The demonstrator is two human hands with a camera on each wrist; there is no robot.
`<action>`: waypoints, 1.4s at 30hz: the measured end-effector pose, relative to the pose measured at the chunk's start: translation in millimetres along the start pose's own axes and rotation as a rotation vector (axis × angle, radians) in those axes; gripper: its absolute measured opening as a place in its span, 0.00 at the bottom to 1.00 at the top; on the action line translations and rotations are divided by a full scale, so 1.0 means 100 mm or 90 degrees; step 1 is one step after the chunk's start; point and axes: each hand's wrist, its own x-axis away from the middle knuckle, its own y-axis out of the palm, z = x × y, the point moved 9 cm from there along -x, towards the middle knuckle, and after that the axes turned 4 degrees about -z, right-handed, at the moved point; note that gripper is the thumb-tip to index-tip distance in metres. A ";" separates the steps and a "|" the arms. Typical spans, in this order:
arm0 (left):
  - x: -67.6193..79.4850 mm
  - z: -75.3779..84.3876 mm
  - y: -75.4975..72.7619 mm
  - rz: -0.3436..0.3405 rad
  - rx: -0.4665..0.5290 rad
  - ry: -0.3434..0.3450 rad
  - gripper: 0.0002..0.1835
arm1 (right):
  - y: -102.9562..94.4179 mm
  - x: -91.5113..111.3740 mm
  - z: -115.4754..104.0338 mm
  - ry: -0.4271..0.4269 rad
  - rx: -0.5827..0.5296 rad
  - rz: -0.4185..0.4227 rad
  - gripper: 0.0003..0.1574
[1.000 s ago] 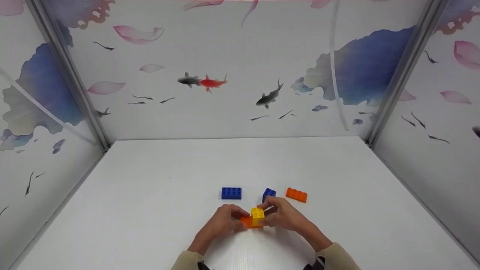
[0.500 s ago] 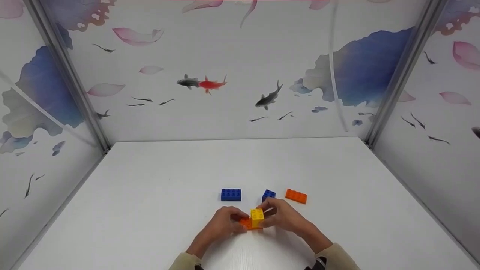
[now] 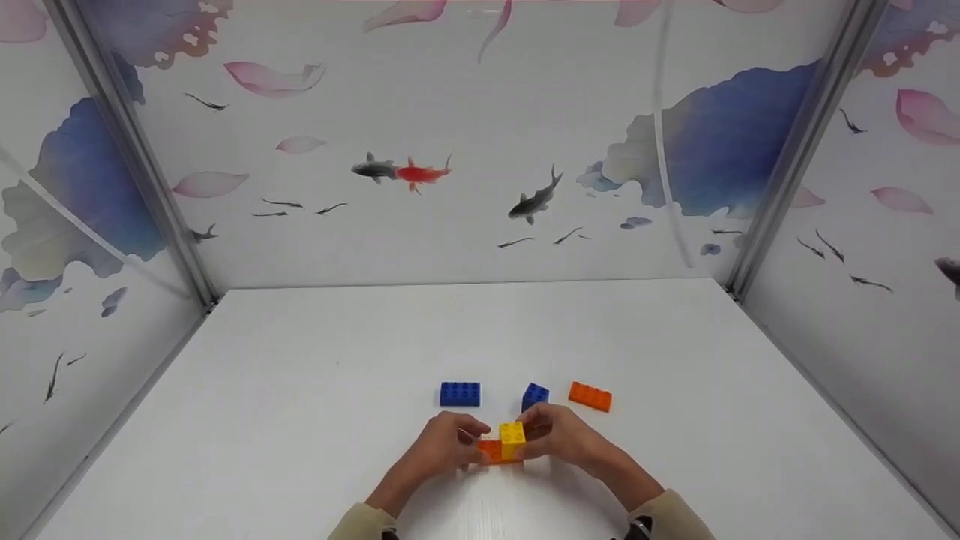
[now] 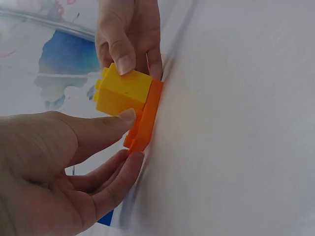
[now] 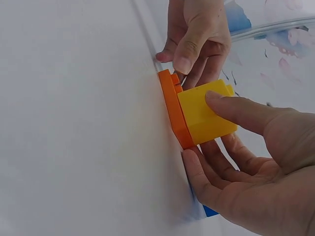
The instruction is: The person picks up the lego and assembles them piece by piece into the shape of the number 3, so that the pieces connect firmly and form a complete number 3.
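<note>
A yellow square toy brick [image 3: 512, 440] stands upright on the right part of a flat orange brick [image 3: 490, 451], near the table's front. My right hand [image 3: 568, 436] holds the yellow brick, its thumb [image 5: 224, 103] on the near face and fingers round the far side. My left hand [image 3: 448, 444] is at the orange brick's left end, thumb and fingers spread apart. In the right wrist view, a small gap shows between the left thumb [image 5: 183, 65] and the bricks. Whether other left fingertips still touch the orange end, I cannot tell.
Beyond the hands lie a long blue brick [image 3: 460, 394], a small blue brick [image 3: 535, 396] just behind the right hand, and another flat orange brick [image 3: 590, 396] to the right. Patterned panels [image 3: 450, 247] wall in the white table [image 3: 300, 360] at back and sides.
The left hand's fingers have spread and drawn slightly left from the orange brick. The right hand stays on the yellow brick. The whole head view has shifted slightly downward.
</note>
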 end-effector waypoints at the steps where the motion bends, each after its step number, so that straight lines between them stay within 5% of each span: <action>1: 0.00 0.00 -0.03 0.005 0.000 0.002 0.17 | 0.00 0.00 0.00 0.001 0.001 0.002 0.25; 12: 0.01 0.03 -0.42 0.106 0.006 0.081 0.22 | 0.00 -0.01 0.05 0.020 -0.008 0.012 0.26; 23: -0.12 -0.06 -0.71 0.185 0.019 0.072 0.26 | 0.01 0.00 0.02 0.011 -0.022 0.009 0.26; 32: -0.31 -0.16 -0.82 0.170 0.027 0.094 0.29 | 0.01 0.00 0.05 0.029 -0.013 0.020 0.26; 42: -0.42 -0.34 -0.79 0.138 0.006 0.024 0.30 | -0.01 0.00 0.07 0.040 -0.008 0.025 0.26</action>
